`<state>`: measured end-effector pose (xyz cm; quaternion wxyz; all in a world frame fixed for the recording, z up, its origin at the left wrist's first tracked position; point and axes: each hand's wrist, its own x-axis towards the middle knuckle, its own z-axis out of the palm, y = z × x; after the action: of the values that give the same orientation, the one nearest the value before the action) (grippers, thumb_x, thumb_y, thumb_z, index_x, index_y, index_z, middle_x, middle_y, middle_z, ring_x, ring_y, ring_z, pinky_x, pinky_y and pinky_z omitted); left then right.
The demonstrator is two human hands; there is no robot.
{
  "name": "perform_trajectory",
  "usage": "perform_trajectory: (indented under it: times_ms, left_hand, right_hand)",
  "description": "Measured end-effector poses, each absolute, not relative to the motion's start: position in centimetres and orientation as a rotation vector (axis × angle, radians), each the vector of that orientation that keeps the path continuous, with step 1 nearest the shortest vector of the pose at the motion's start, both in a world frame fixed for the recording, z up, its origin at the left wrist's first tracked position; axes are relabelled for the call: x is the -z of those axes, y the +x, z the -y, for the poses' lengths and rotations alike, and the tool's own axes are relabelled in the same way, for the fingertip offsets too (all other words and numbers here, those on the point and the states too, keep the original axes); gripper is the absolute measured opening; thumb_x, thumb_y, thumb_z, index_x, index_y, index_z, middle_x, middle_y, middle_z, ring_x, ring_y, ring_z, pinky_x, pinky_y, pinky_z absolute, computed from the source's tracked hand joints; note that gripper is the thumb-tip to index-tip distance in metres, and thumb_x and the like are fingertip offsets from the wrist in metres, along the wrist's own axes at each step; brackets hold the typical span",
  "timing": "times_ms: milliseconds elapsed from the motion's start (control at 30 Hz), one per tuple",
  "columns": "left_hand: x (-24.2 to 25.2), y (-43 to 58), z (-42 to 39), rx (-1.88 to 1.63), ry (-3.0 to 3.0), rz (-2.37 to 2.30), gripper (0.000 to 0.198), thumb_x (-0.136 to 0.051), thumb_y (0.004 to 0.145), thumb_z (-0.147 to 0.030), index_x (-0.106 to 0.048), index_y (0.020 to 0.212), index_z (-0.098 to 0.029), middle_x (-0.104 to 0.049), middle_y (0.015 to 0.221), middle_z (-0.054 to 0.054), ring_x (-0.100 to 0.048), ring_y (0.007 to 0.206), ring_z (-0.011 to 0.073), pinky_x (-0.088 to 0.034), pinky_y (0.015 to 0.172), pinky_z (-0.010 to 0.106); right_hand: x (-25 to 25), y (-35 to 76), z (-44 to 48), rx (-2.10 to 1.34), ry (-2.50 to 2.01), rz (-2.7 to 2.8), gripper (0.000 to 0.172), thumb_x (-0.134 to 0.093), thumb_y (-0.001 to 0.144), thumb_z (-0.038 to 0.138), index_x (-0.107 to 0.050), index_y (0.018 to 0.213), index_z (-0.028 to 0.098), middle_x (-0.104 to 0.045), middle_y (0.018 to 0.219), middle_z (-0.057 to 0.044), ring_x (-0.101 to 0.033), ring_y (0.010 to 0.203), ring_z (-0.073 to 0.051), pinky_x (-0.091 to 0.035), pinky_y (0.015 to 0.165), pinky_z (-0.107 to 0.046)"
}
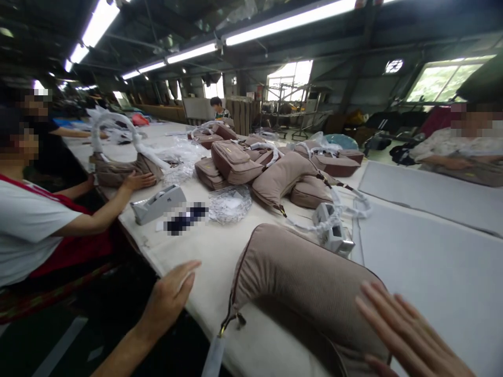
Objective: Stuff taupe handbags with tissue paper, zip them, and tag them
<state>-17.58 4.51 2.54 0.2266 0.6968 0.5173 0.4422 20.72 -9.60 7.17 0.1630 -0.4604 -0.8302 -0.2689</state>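
Note:
A curved brown handbag (298, 262) lies on the table right in front of me, its hollow side towards me. Its strap (214, 356), wrapped in pale film, hangs from the left end and runs out of the bottom of the view. My left hand (168, 296) is raised near the table's edge, left of the bag and apart from it, with its fingers stretched and nothing in them. Over the bag's right end is my right hand (408, 330), fingers extended and slightly blurred; whether it touches the fabric I cannot tell.
Behind my bag lies another curved bag (286, 175), with several brown bags (239, 159) piled farther back. Tape dispensers (161, 203) (334, 230) and crumpled plastic (230, 204) sit on the table. At left, a co-worker's hand (139, 179) rests on a bag; another person (463, 141) works at right.

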Motion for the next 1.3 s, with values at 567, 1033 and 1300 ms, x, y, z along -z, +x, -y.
perform_trajectory:
  times_ms: [567, 1033, 1300]
  left_hand:
    - [-0.8, -1.2, -11.8, -0.537, 2.967, -0.840, 0.056, -0.029, 0.094, -0.050, -0.032, 0.141, -0.021, -0.033, 0.147, 0.010, -0.024, 0.138, 0.0293, -0.014, 0.108, 0.064]
    - [1.8, -5.1, -14.0, -0.651, 1.572, -1.207, 0.092, -0.064, 0.069, -0.059, -0.032, 0.141, -0.011, -0.041, 0.141, 0.019, -0.041, 0.128, 0.0337, -0.032, 0.108, 0.046]
    - [-1.5, -5.1, -11.0, -0.883, 0.715, -0.784, 0.052, -0.071, 0.071, -0.037, -0.053, 0.118, -0.024, -0.066, 0.111, 0.008, -0.064, 0.102, 0.0269, -0.052, 0.090, 0.041]
  right_hand:
    - [-3.3, 15.9, -4.6, 0.165, -1.974, 2.409, 0.052, -0.032, 0.094, 0.033, -0.033, 0.142, 0.014, -0.029, 0.147, -0.012, -0.026, 0.136, -0.031, -0.024, 0.105, -0.059]
    - [0.0, 24.0, 6.8, 0.641, -1.929, 1.524, 0.077, -0.050, 0.082, 0.054, -0.023, 0.147, 0.023, -0.054, 0.129, -0.016, -0.052, 0.116, -0.038, -0.054, 0.070, -0.054]
    - [-5.1, 25.9, 5.7, 0.115, -1.746, 1.345, 0.046, -0.049, 0.083, 0.054, -0.055, 0.124, 0.035, -0.071, 0.102, -0.001, -0.067, 0.094, -0.027, -0.058, 0.054, -0.032]
